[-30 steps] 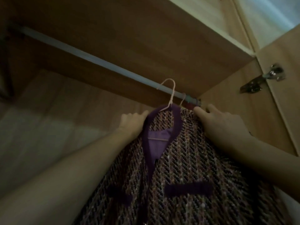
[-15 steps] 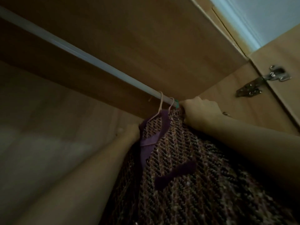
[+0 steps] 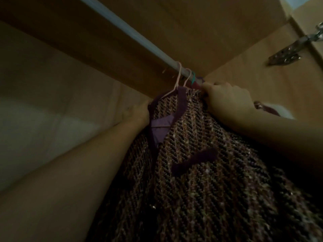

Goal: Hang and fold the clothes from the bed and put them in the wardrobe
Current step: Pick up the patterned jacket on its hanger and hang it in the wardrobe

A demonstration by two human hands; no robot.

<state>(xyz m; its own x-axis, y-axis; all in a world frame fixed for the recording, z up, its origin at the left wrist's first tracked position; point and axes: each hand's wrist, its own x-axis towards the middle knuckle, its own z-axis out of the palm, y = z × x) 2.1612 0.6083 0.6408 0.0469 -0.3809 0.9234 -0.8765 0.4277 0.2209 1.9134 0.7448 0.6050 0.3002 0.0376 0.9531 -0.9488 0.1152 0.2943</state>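
Observation:
A purple tweed jacket [image 3: 201, 172] with dark purple trim hangs on a pale pink hanger [image 3: 176, 81] whose hook is over the wardrobe rail [image 3: 132, 34]. My left hand [image 3: 138, 112] holds the jacket's left shoulder; its fingers are hidden behind the cloth. My right hand [image 3: 227, 98] grips the right shoulder near the rail's right end. A second pale hook and a green hook [image 3: 193, 78] sit on the rail just right of it.
The wooden shelf [image 3: 183, 23] runs right above the rail. The wardrobe's side wall [image 3: 253, 55] is close on the right, with a metal door hinge [image 3: 293, 51]. Another garment [image 3: 265, 107] shows behind my right wrist. The back panel [image 3: 43, 102] lies to the left.
The hook has gone onto the rail and the jacket has slid right toward the side wall. My right hand has curled onto the shoulder. The view has moved closer and upward.

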